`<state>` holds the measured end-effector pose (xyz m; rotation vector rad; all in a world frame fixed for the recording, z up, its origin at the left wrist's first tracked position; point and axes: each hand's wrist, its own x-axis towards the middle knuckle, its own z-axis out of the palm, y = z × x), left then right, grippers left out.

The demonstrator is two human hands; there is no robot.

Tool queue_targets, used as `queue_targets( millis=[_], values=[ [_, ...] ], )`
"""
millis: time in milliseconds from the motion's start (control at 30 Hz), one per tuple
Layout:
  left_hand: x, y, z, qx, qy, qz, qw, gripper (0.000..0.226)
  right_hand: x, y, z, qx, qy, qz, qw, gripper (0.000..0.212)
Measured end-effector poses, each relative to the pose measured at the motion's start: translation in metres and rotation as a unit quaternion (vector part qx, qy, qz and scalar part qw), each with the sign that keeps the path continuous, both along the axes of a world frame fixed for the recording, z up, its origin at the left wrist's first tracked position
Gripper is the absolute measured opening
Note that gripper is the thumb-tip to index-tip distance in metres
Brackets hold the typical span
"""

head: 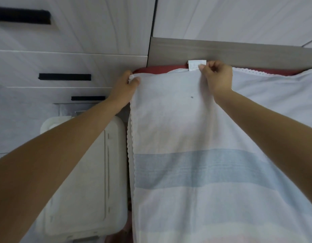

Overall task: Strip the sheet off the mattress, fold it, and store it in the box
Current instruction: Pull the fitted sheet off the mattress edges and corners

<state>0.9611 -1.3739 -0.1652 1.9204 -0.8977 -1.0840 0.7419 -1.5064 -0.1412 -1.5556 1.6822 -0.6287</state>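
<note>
Nearest: the sheet (195, 137) fills the centre and right, white with a broad blue stripe (195, 169) across it and a pale pink band at the bottom edge. Its left edge has scalloped trim and hangs folded over. The sheet lies spread over the mattress, not in the box.

Left of the sheet, low down: a white box (78, 190), ribbed top facing up, just beside the hanging edge. The left forearm crosses above it.

Mid-field: a small dark spot (192, 97) on the sheet between the two forearms.

Far edge of the sheet: the left hand (124, 86) grips the sheet's left corner, fingers curled round bunched cloth. The right hand (217, 78) pinches the top hem between thumb and curled fingers, just beside a white tag (195, 64) that stands up from the hem.

Beyond the hem: a strip of red mattress (157, 69) shows, uncovered, on either side of the hands.

Behind it: a grey wood-grain board (221, 51) runs along the mattress.

Farthest left: white drawers (64, 58) with black handles (65, 77).
</note>
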Motion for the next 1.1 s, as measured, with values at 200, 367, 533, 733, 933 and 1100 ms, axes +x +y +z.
queue_targets(
  millis=[200,367,533,733,933,1100],
  values=[
    [-0.005,-0.004,-0.007,0.024,-0.03,0.031,0.999,0.016,0.006,-0.01,-0.003,0.002,0.012,0.042,0.999,0.029],
    [-0.027,-0.001,0.003,0.019,-0.063,0.123,0.99,0.032,-0.007,0.013,-0.004,-0.054,-0.065,0.046,0.995,0.026],
    [-0.062,0.034,0.008,0.059,-0.109,0.19,0.974,0.066,-0.067,0.077,0.018,-0.138,0.034,0.024,0.99,0.046],
    [-0.122,0.064,0.025,-0.08,-0.347,-0.16,0.921,0.062,-0.168,0.116,0.031,-0.046,0.245,-0.077,0.965,0.046],
    [-0.161,0.029,0.016,0.208,-0.265,-0.331,0.881,0.12,-0.231,0.121,0.032,0.103,0.368,-0.063,0.922,0.034],
    [-0.17,0.02,0.022,0.27,-0.249,-0.365,0.856,0.15,-0.251,0.099,0.044,0.167,0.429,-0.023,0.887,0.03]
  ],
)
